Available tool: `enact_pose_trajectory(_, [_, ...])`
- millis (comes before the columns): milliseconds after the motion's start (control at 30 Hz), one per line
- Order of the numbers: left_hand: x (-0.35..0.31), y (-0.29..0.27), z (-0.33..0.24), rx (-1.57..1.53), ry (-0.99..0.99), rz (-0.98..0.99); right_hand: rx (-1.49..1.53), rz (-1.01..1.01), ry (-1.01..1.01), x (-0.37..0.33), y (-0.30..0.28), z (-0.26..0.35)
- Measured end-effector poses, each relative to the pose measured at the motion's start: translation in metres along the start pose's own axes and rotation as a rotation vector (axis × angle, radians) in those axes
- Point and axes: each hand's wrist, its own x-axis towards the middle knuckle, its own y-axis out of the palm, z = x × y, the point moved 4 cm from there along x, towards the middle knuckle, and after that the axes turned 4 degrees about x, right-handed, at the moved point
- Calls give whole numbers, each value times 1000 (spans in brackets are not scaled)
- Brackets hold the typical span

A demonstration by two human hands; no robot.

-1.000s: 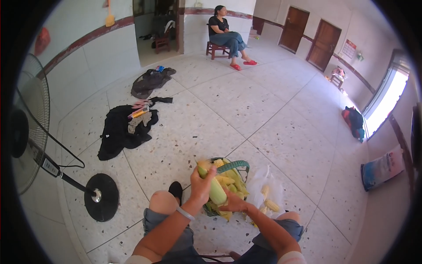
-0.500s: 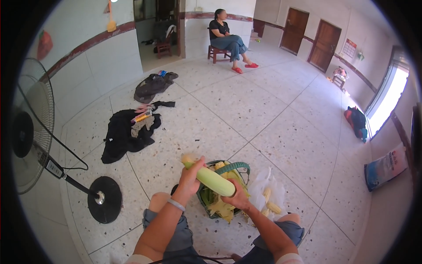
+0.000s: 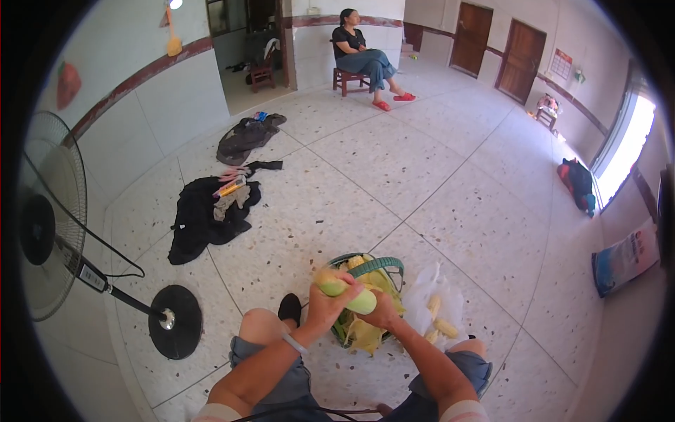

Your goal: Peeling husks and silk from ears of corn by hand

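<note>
Over the basket I hold a pale green ear of corn (image 3: 362, 302), still in its husk, with both hands. My left hand (image 3: 329, 304) is closed around its upper part, near the tuft of silk. Around the lower end my right hand (image 3: 382, 311) is closed, close to the left one. Directly below stands a green woven basket (image 3: 385, 264) with an arched handle, filled with yellowish husks (image 3: 365, 337) and corn. To its right, several husked cobs (image 3: 444, 327) lie on a white plastic bag (image 3: 450, 299).
A standing fan (image 3: 172, 321) is at my left. Black clothing (image 3: 200, 211) and a dark garment (image 3: 246, 139) lie on the speckled floor. Far off, a person (image 3: 362, 60) sits on a wooden chair. A printed sack (image 3: 624, 260) leans at the right wall.
Both hands have drawn closer together on the ear of corn. The left hand and the silk end have moved right and down, and the ear looks shorter from here.
</note>
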Motion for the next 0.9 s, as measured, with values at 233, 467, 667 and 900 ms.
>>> enact_pose_trajectory(233, [-47,46,45,299,547,483,-130,57,-125,9,39,-76])
enact_pose_trajectory(467, [-73,87,43,928,607,756,-501,231,71,14,48,-75])
enact_pose_trajectory(667, [-83,77,46,622,4,696,-419,-53,-79,38,31,-45])
enact_pose_trajectory(900, [-52,64,47,540,-131,641,-375,-296,-469,39,2,-22])
